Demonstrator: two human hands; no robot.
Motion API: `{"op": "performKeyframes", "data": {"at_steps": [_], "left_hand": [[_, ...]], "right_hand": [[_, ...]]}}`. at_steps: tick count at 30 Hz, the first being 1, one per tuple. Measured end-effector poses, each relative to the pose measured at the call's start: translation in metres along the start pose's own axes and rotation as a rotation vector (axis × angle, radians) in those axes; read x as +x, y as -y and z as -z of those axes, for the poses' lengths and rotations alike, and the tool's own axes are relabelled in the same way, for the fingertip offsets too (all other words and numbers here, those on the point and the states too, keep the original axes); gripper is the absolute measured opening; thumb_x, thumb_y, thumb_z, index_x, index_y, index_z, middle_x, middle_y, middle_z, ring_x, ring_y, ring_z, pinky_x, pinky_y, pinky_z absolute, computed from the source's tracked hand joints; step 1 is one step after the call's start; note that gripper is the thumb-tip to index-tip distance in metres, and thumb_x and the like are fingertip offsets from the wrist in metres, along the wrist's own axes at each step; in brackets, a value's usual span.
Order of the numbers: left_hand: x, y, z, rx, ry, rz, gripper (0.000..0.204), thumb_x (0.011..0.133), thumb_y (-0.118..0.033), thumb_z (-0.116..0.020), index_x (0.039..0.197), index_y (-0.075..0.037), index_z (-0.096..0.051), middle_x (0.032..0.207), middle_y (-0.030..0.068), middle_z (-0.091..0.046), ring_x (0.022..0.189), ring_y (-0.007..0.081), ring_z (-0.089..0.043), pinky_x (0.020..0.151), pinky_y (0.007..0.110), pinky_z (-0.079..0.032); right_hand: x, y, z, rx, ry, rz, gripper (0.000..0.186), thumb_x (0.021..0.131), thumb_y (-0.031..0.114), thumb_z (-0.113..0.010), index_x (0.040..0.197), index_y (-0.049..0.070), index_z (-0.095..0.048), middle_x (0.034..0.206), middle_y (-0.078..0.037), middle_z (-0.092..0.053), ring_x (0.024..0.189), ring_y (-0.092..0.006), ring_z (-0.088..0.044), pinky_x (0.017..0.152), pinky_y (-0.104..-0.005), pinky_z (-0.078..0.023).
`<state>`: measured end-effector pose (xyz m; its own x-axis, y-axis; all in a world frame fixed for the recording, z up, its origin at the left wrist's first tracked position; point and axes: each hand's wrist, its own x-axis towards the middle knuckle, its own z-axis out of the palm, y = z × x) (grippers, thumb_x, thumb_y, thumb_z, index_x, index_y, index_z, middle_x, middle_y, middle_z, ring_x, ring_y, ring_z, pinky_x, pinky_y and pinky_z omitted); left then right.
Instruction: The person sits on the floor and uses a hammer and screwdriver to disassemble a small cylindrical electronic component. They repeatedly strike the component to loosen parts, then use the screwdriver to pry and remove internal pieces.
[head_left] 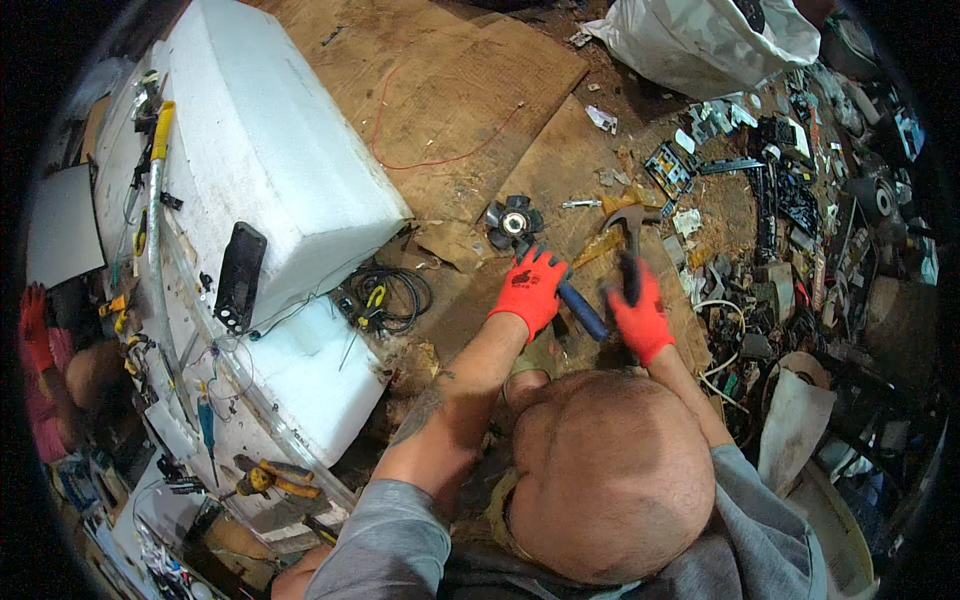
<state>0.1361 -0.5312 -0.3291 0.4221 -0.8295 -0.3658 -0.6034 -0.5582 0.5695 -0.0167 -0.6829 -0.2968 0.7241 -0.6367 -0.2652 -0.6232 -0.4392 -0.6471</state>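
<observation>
A black fan wheel [515, 222] with a pale metal hub lies on the cardboard in front of me. My left hand [531, 289], in a red glove with dark fingertips, is closed at its near edge; the exact grip is partly hidden. Beside that hand a tool with a blue handle [582, 312] slants toward me, its other end out of sight under the glove. My right hand [643, 318], also in a red glove, grips a hammer [629, 262] by its black handle, the metal head pointing away from me. Some blur shows around the right hand.
Large white foam blocks [270, 150] stand on the left, with a coiled black cable [395, 303] beside them. Orange-handled pliers [275, 478] and other tools lie farther left. Circuit boards [670, 170] and scrap cover the right side. A white sack [700, 45] stands at the back.
</observation>
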Motion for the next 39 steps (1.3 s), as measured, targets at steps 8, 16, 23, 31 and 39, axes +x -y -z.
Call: {"op": "performKeyframes", "data": {"at_steps": [8, 16, 23, 31, 39], "left_hand": [[-0.002, -0.002, 0.028, 0.109, -0.09, 0.105, 0.077, 0.073, -0.021, -0.078, 0.142, -0.011, -0.045, 0.149, 0.0212, -0.038, 0.14, 0.0395, -0.035, 0.114, 0.049, -0.034], [0.034, 0.032, 0.067, 0.247, -0.015, 0.231, 0.096, 0.072, -0.03, -0.083, 0.152, -0.013, -0.032, 0.159, 0.0211, -0.024, 0.145, 0.04, -0.027, 0.116, 0.056, -0.027], [0.052, 0.054, 0.05, 0.415, -0.002, 0.135, 0.093, 0.069, -0.028, -0.084, 0.149, -0.015, -0.038, 0.156, 0.0236, -0.027, 0.142, 0.0406, -0.032, 0.115, 0.057, -0.028], [-0.031, 0.057, 0.097, -0.152, -0.351, 0.234, 0.088, 0.06, -0.034, -0.086, 0.133, -0.004, -0.049, 0.132, 0.0236, -0.047, 0.126, 0.0416, -0.044, 0.111, 0.049, -0.033], [-0.211, -0.046, 0.236, -0.03, -0.817, -0.078, 0.075, 0.06, -0.022, -0.085, 0.125, -0.005, -0.052, 0.121, 0.0175, -0.052, 0.121, 0.0402, -0.044, 0.104, 0.048, -0.039]], "right_hand": [[-0.017, 0.043, 0.001, -0.119, 0.347, 0.01, 0.065, 0.085, 0.028, -0.065, 0.144, 0.01, -0.043, 0.119, -0.027, -0.062, 0.108, -0.043, -0.061, 0.092, -0.0479, -0.05], [-0.004, 0.05, 0.012, -0.065, 0.348, -0.037, 0.059, 0.086, 0.026, -0.064, 0.14, 0.01, -0.049, 0.115, -0.023, -0.065, 0.107, -0.0414, -0.062, 0.091, -0.0465, -0.05], [-0.001, 0.053, 0.016, 0.063, 0.365, -0.059, 0.056, 0.085, 0.023, -0.065, 0.138, 0.01, -0.052, 0.121, -0.021, -0.065, 0.111, -0.0383, -0.062, 0.094, -0.0427, -0.05], [0.01, 0.089, 0.092, 1.002, 0.582, -0.246, 0.068, 0.085, 0.019, -0.073, 0.144, 0.004, -0.045, 0.114, -0.011, -0.065, 0.089, -0.0195, -0.066, 0.078, -0.0328, -0.055], [-0.004, 0.239, 0.19, 1.032, 0.526, 0.127, 0.048, 0.079, 0.016, -0.072, 0.122, 0.004, -0.053, 0.1, -0.01, -0.066, 0.072, -0.0167, -0.066, 0.06, -0.0303, -0.055]]}}
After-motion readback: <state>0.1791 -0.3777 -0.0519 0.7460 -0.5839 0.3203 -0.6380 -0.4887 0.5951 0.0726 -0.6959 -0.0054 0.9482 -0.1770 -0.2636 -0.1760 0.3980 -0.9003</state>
